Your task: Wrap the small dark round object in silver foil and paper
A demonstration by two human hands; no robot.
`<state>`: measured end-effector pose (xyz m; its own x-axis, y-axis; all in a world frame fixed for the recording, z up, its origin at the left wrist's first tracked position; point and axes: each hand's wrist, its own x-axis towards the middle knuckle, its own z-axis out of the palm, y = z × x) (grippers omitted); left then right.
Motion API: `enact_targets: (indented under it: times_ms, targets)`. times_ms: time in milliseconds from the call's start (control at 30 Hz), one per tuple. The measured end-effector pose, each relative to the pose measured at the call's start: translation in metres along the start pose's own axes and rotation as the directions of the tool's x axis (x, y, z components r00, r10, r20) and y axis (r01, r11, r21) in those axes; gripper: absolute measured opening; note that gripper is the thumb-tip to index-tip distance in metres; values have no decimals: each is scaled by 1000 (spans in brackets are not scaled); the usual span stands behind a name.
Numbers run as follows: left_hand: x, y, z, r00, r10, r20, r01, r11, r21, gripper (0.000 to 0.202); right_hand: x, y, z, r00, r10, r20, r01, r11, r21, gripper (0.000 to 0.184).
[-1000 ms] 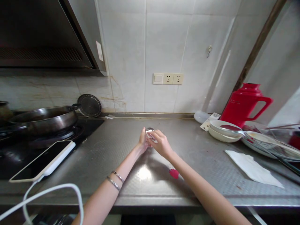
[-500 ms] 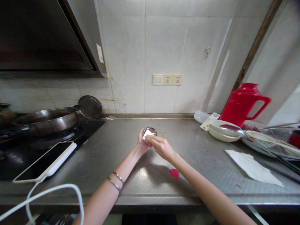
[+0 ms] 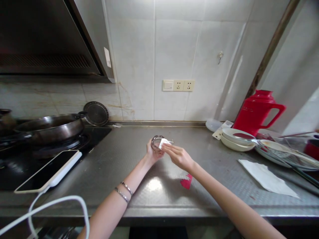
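Observation:
My left hand [image 3: 151, 153] is wrapped round a small clear glass [image 3: 157, 143] held just above the steel counter [image 3: 129, 166] near its middle. My right hand [image 3: 178, 155] pinches a small white piece of tissue [image 3: 164, 142] at the glass's right rim. Two thin bracelets [image 3: 123, 192] sit on my left forearm. A small red scrap [image 3: 186, 182] lies on the counter under my right forearm.
A phone [image 3: 48, 170] with a white cable [image 3: 59, 205] lies on the black stove at left, beside a dark wok [image 3: 50, 127]. At right are a red jug [image 3: 258, 111], stacked bowls and plates [image 3: 238, 139], and a white paper napkin [image 3: 266, 177].
My right hand has drawn the tissue from over the glass's mouth out to its right side. My left hand has tilted the glass so its opening shows.

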<state>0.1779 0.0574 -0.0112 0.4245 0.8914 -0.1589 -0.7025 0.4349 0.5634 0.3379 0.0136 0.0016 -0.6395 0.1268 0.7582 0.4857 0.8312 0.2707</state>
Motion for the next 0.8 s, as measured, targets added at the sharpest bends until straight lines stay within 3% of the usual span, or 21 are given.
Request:
enact_targets:
  times_ms: [133, 267, 333, 433, 500, 567, 700, 800]
  targets:
    - [-4, -2, 4, 999, -17, 41, 18, 1000, -3, 52, -2, -2, 5, 996, 79, -52, -80, 996, -30, 49]
    - [-8, -3, 8, 991, -60, 119, 55, 997, 47, 52, 0, -5, 10, 953, 263, -152, -255, 965, 66, 42]
    - [-8, -4, 9, 986, -69, 155, 58, 995, 78, 52, 4, -9, 12, 898, 377, -227, -350, 925, 149, 34]
    - [-5, -6, 8, 981, -53, 187, 36, 995, 90, 50, 13, -15, 15, 758, 582, -294, -505, 809, 300, 25]
    - [-4, -7, 8, 983, -43, 178, 25, 995, 100, 49, 19, -18, 17, 655, 703, -276, -590, 705, 394, 22]
    - [-6, -7, 8, 983, -71, 172, 44, 986, 159, 53, 24, -18, 17, 585, 777, -233, -637, 618, 460, 20]
    - [-9, -5, 10, 973, -122, 197, 54, 946, 320, 66, 28, -14, 14, 522, 841, -141, -676, 509, 534, 22]
    - [-8, -6, 12, 975, -131, 180, 53, 921, 386, 66, 26, -9, 9, 538, 839, -85, -698, 499, 514, 23]
